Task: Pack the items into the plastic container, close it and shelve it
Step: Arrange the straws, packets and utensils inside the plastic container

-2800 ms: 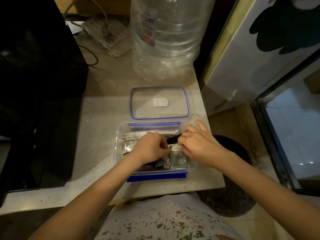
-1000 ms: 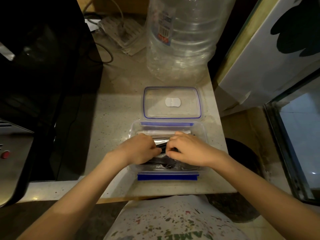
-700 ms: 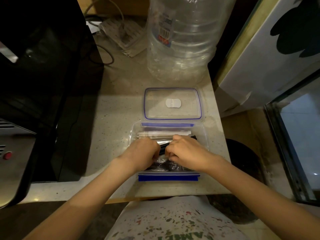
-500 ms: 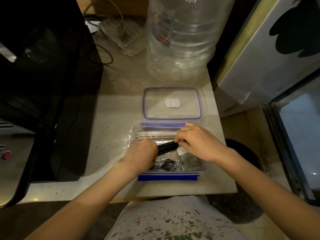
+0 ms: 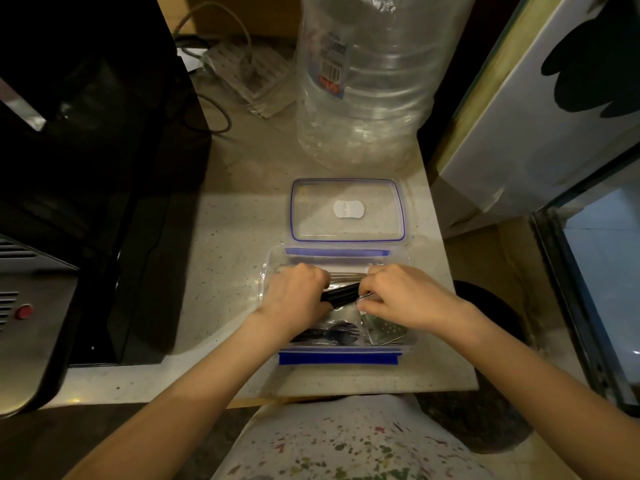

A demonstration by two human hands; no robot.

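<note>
- Since half a second earlier, the right hand [image 5: 398,296] had come back down from the far edge of the container [image 5: 410,336] toward the middle, and the left hand [image 5: 296,297] had shifted a little farther in, so both hands sat side by side over the contents again.
- Both hands were inside the open container, knuckles up, fingers curled down around a black bar-like item [image 5: 341,294] that ran between them, the left hand gripping its left end and the right hand its right end.
- Right fingers also seemed to touch a thin metal edge just below the bar; what it belonged to could not be told.
- Under the hands lay a row of pale flat packets [image 5: 346,274] along the far wall, a dark clear-wrapped item [image 5: 332,332] near the front, and a blister card [image 5: 384,332] at the front right.
- Container stood on the counter [image 5: 225,244] near its front edge, blue clasp [image 5: 339,358] facing the person.
- Its lid [image 5: 348,209] lay flat on the counter just behind, touching or nearly touching the far wall.
- Behind the lid stood a large clear water bottle [image 5: 367,81]; a black appliance [image 5: 86,150] stood at the left.
</note>
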